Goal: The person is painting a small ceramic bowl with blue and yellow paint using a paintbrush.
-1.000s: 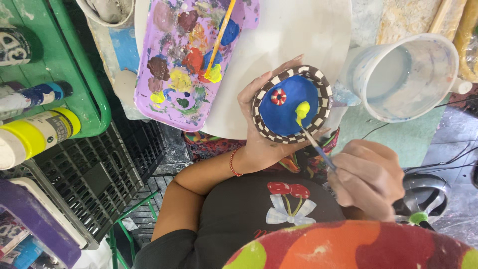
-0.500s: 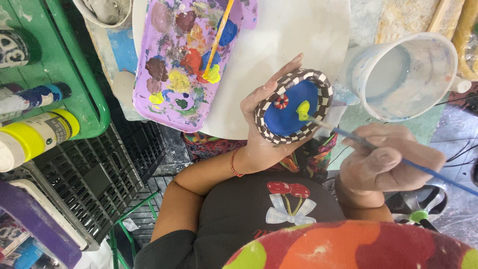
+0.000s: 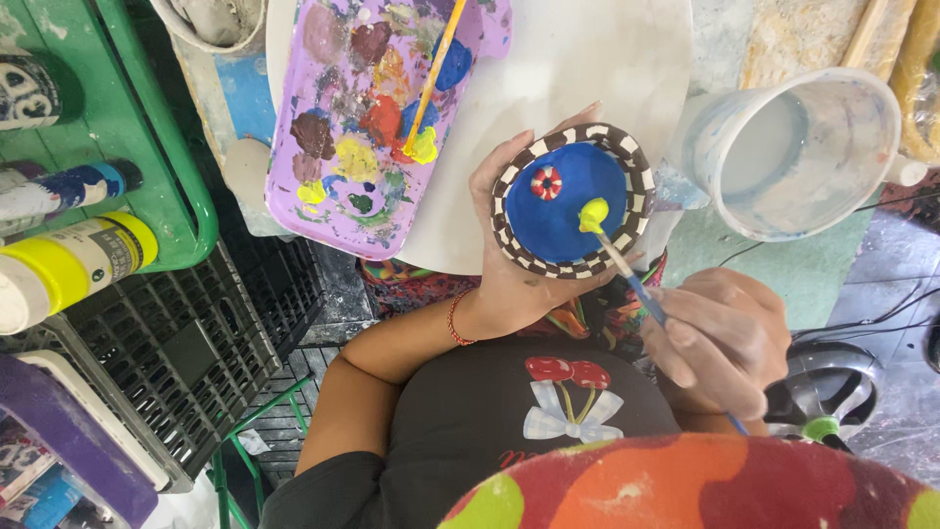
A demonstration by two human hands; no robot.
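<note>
1. Left hand (image 3: 519,284) cups the round blue ceramic dish with checkered rim (image 3: 573,201), right of the purple paint palette (image 3: 377,118); best kept steady.
2. Right hand (image 3: 720,338) pinches the thin blue-handled brush (image 3: 619,260), tip on the dish's yellow dab; light strokes seem wise.

Left hand (image 3: 514,260) cupped palm-up, right hand (image 3: 720,338) with fingers pinched.

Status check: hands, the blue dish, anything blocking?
Left hand cradles blue dish. Right hand holds brush, tip on the yellow blob. Nothing in the way; water cup stands to the right, apart.
</note>
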